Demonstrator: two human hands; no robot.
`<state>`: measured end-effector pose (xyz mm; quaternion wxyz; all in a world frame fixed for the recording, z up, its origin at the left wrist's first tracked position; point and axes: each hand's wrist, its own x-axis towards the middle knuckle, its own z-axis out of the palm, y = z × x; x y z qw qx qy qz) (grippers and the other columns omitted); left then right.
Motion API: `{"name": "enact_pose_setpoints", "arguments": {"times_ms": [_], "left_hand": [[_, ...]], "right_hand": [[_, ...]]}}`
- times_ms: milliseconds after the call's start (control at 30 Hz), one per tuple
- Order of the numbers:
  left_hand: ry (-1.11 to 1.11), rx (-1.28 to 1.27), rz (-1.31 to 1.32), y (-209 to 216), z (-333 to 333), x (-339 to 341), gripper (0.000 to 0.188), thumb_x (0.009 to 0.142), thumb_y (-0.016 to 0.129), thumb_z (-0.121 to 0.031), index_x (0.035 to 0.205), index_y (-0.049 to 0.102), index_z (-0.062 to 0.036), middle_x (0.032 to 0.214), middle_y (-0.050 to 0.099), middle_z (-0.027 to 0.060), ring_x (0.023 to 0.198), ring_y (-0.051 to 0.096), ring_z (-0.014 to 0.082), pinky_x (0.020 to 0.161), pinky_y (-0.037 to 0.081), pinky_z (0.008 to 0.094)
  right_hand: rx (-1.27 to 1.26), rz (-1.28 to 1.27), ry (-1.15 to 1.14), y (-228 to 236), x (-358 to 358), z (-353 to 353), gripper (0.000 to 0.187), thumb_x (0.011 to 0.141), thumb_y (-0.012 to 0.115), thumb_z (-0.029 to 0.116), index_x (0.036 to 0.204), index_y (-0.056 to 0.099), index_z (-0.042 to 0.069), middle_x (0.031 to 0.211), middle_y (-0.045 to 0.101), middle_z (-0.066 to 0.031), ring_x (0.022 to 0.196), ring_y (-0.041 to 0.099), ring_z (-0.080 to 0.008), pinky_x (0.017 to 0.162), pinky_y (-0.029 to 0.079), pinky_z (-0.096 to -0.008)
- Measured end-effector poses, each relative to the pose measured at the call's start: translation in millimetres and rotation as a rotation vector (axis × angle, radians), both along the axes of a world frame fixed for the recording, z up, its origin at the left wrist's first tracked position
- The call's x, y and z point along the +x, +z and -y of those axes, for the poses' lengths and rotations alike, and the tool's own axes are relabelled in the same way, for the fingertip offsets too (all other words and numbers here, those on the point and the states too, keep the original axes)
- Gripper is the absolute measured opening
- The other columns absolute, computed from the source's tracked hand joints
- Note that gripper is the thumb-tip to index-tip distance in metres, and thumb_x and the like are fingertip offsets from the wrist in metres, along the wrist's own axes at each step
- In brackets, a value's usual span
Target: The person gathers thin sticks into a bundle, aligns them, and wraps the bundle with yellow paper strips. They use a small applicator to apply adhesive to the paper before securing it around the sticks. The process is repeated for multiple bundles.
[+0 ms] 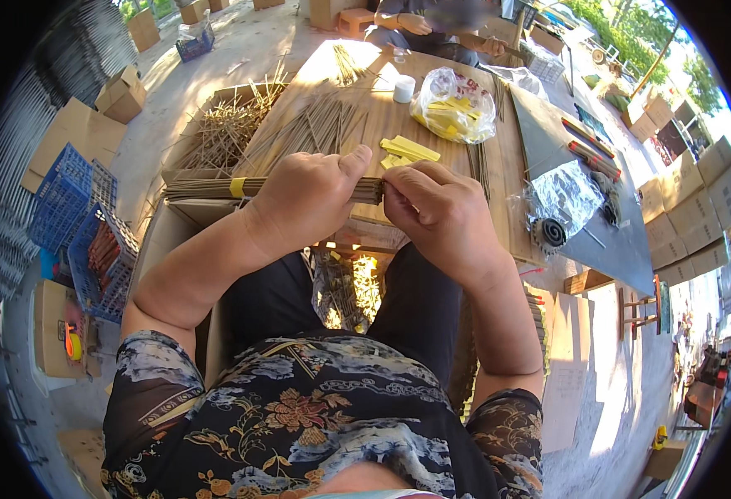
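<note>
Above my lap, a bundle of thin brown sticks [201,189] lies level from left to right, with a yellow paper band [238,187] round its left part. My left hand [309,195] is closed round the bundle right of the band, thumb pointing up and to the right. At the bundle's right end, my right hand [440,204] has its fingers curled and pinched against the stick ends; its palm side is hidden. Just beyond, yellow paper strips [411,150] lie in a small pile on the wooden table [365,104].
Loose sticks [319,125] lie on the table, near a white bottle [403,88] and a plastic bag [455,106] of yellow strips. A box of sticks [230,125] stands left. Blue crates [61,200] stand farther left. Foil-like plastic [563,195] lies right. Another person [419,23] sits opposite.
</note>
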<state>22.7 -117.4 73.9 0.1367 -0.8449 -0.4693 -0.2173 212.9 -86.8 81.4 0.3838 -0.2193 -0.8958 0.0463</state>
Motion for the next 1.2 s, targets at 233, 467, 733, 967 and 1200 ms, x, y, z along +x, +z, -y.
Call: {"name": "enact_pose_setpoints", "arguments": {"times_ms": [233,467,733,967,1200], "left_hand": [[0.02,-0.058,-0.035,-6.5,-3.9,0.9,0.057,0.059,0.067,-0.008,0.112,0.048,0.0021,0.07,0.058,0.0126,0.066,0.059,0.0281,0.059,0.046,0.0359],[0.044,-0.098,-0.055,-13.4,-9.7,1.8,0.053,0.061,0.066,-0.009,0.11,0.049,0.0031,0.068,0.058,0.0125,0.064,0.059,0.0286,0.058,0.047,0.0368],[0.114,-0.39,0.373,6.1,-9.0,-8.8,0.044,0.074,0.063,-0.012,0.115,0.049,-0.0015,0.074,0.06,0.0093,0.064,0.058,0.0184,0.061,0.047,0.0295],[-0.225,-0.814,1.22,40.2,-3.8,17.5,0.038,0.082,0.058,-0.014,0.113,0.049,0.0058,0.049,0.038,-0.0049,0.04,0.033,0.0024,0.042,0.032,0.0184],[-0.272,-0.828,1.433,33.3,-1.1,28.0,0.038,0.082,0.059,-0.014,0.113,0.048,0.0052,0.049,0.035,-0.006,0.039,0.031,0.0022,0.04,0.03,0.0178]], "right_hand": [[0.07,0.105,0.009,-6.0,2.8,-8.2,0.009,0.07,0.061,0.004,0.079,0.058,0.004,0.073,0.058,-0.0091,0.064,0.058,-0.027,0.056,0.047,-0.0336],[0.092,0.122,0.02,-10.1,-1.2,-13.9,0.007,0.069,0.061,0.006,0.073,0.056,0.004,0.066,0.054,-0.0077,0.057,0.053,-0.0268,0.051,0.044,-0.0342],[-0.458,0.076,-0.141,-17.7,8.7,-12.3,0.013,0.078,0.059,0.011,0.085,0.058,0.0,0.074,0.059,-0.0105,0.064,0.057,-0.0208,0.06,0.046,-0.0285],[-0.835,-0.389,0.532,-59.7,-48.8,3.3,0.056,0.07,0.069,0.015,0.116,0.041,-0.001,0.108,0.05,-0.0134,0.104,0.048,-0.0218,0.089,0.038,-0.0311],[-1.392,-0.494,0.395,-75.7,-78.5,27.4,0.021,0.08,0.064,0.016,0.09,0.054,0.001,0.066,0.055,-0.0011,0.062,0.054,-0.009,0.055,0.044,-0.023]]}}
